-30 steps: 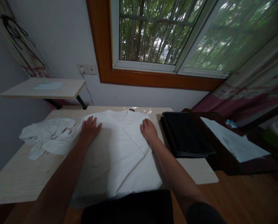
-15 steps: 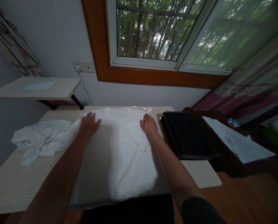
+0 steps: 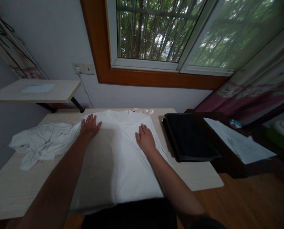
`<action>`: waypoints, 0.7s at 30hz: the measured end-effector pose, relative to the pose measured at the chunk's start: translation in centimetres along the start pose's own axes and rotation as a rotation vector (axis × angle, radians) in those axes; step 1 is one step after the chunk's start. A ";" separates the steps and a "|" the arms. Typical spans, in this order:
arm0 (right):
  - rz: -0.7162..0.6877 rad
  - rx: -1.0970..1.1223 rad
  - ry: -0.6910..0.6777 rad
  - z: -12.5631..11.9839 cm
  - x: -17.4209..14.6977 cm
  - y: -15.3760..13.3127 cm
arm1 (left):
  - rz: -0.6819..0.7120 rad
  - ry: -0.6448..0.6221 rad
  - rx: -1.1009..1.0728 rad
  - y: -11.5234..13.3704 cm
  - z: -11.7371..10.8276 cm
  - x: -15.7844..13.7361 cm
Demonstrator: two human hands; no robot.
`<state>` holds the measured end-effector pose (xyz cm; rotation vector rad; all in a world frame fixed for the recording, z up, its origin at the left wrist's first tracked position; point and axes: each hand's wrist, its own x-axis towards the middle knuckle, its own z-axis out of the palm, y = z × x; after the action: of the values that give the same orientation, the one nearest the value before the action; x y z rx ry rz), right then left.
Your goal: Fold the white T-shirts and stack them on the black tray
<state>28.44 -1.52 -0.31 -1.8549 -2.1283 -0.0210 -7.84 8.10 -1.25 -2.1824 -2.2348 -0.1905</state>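
A white T-shirt (image 3: 125,159) lies spread on the table, its collar toward the wall and its lower edge at the near side of the table. My left hand (image 3: 90,125) rests flat on the shirt's left shoulder area, fingers spread. On the right, a sleeve (image 3: 132,131) is folded inward over the shirt's front. My right hand (image 3: 146,138) lies flat on that folded part, fingers stretched out and palm down. Neither hand grips any cloth. My left forearm hides part of the shirt's left side.
Crumpled white cloth (image 3: 44,140) lies at the left of the table (image 3: 10,187). A black folded stack (image 3: 191,136) sits at the right, with a paper sheet (image 3: 239,143) beyond it. A raised shelf (image 3: 67,87) stands at the back left. Behind are a wall and window.
My right hand has slid from the shirt's right shoulder edge inward and nearer to me over the folded sleeve. The shirt's right side now lies folded in. My left hand stays put.
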 end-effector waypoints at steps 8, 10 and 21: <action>-0.061 0.042 0.016 -1.9 -1.7 5.5 | 0.007 0.008 -0.006 0.0 -0.1 0.1; -0.077 0.048 0.013 -2.1 -1.8 5.8 | 0.017 0.044 -0.025 0.1 -0.6 -0.3; -0.161 0.014 0.010 -2.1 -1.8 7.5 | 0.133 0.201 -0.112 -2.2 -1.1 -6.2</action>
<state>36.41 -2.52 -0.26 -1.6682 -2.2591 -0.0520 -9.90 1.78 -0.87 -2.2416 -2.0111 -0.5192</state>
